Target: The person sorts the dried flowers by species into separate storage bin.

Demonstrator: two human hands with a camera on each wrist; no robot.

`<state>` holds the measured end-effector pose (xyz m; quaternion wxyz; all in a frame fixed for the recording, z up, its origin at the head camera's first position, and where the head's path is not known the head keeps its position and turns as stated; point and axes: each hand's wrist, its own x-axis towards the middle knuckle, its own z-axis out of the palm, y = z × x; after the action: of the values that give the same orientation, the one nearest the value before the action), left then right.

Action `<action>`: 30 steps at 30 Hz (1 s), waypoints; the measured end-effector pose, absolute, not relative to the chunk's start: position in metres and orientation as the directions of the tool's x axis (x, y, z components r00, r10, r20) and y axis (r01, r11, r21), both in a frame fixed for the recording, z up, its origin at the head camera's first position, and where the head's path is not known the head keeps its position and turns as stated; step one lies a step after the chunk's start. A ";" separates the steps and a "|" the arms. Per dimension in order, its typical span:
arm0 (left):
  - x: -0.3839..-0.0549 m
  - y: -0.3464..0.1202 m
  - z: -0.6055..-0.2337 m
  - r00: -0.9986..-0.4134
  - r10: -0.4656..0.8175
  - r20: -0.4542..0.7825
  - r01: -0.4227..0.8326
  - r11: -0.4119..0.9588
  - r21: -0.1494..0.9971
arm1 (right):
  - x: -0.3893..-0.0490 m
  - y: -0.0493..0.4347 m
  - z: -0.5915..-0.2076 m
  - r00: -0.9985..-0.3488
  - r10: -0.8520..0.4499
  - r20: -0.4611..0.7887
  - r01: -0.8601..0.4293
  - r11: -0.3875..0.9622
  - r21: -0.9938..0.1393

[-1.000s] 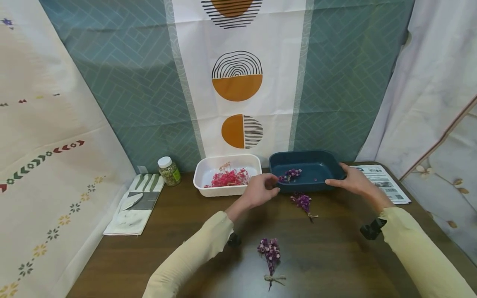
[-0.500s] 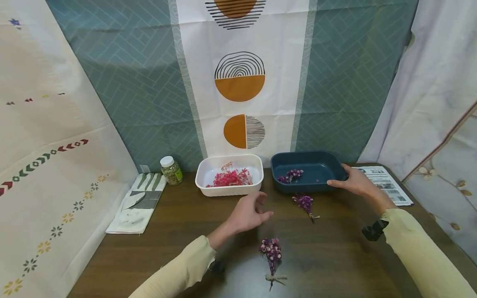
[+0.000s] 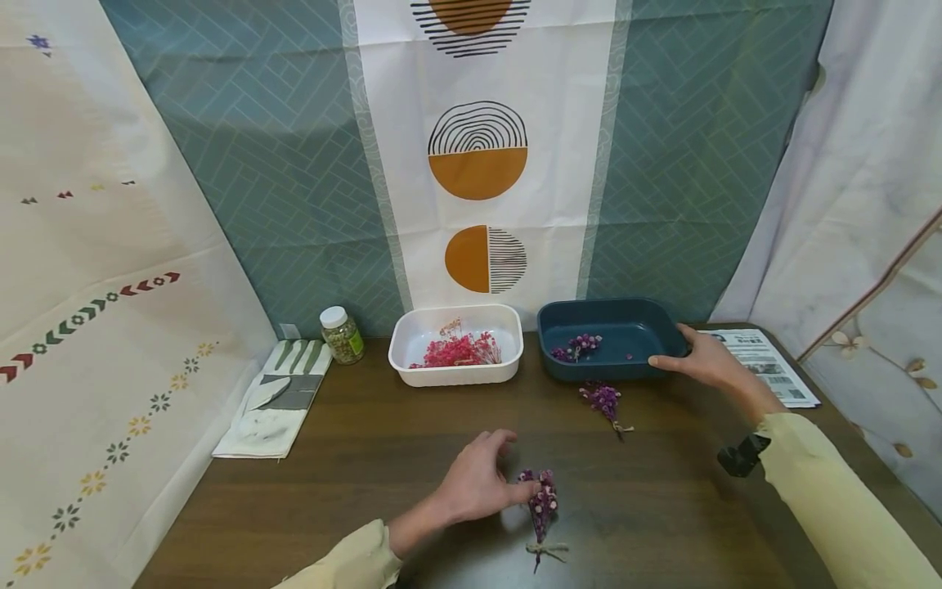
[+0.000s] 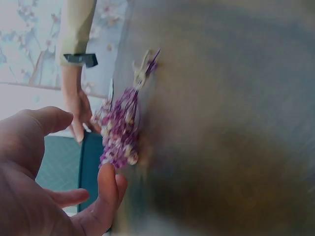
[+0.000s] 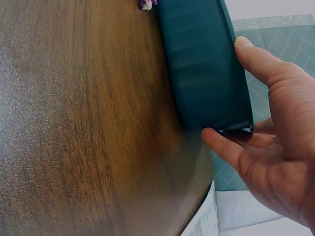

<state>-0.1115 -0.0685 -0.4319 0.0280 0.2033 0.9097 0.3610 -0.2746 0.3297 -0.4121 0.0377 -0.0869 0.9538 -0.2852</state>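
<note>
A small bunch of dried purple flowers (image 3: 543, 507), tied with twine, lies on the near part of the table. My left hand (image 3: 482, 481) is over its flower heads, thumb and fingers spread apart with nothing between them. The left wrist view has the bunch (image 4: 120, 123) just past the fingertips. My right hand (image 3: 702, 357) grips the right end of a dark blue tray (image 3: 655, 368), thumb at the rim and fingers round the corner (image 5: 236, 129). Inside that tray lie purple flowers (image 3: 579, 347). Another tied purple bunch (image 3: 603, 401) rests just in front of it.
Left of the blue tray stands a white tray (image 3: 459, 377) with red dried flowers (image 3: 462, 350). A white-capped jar (image 3: 342, 335) and a folded cloth (image 3: 275, 401) are farther left. Printed paper (image 3: 765, 364) lies at the right. A patterned curtain (image 3: 478, 164) hangs behind.
My left hand has left the blue tray's left end and come down toward me to the near purple bunch. My right hand stays on the tray's right end.
</note>
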 end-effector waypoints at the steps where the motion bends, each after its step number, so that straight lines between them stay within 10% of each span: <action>1: -0.108 -0.069 -0.433 -0.917 0.384 0.106 0.354 0.663 0.660 | -0.275 0.330 -0.412 -0.982 -0.189 -0.020 -0.147 0.824 -0.547; 30: -0.070 -0.052 -0.457 -0.957 0.268 0.110 0.281 0.764 0.581 | -0.278 0.332 -0.416 -0.978 -0.209 0.006 -0.178 0.817 -0.549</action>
<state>-0.0703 -0.0516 -0.4575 -0.0104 0.1461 0.9390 0.3112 -0.2779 0.3323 -0.4157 0.0273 -0.1015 0.9527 -0.2852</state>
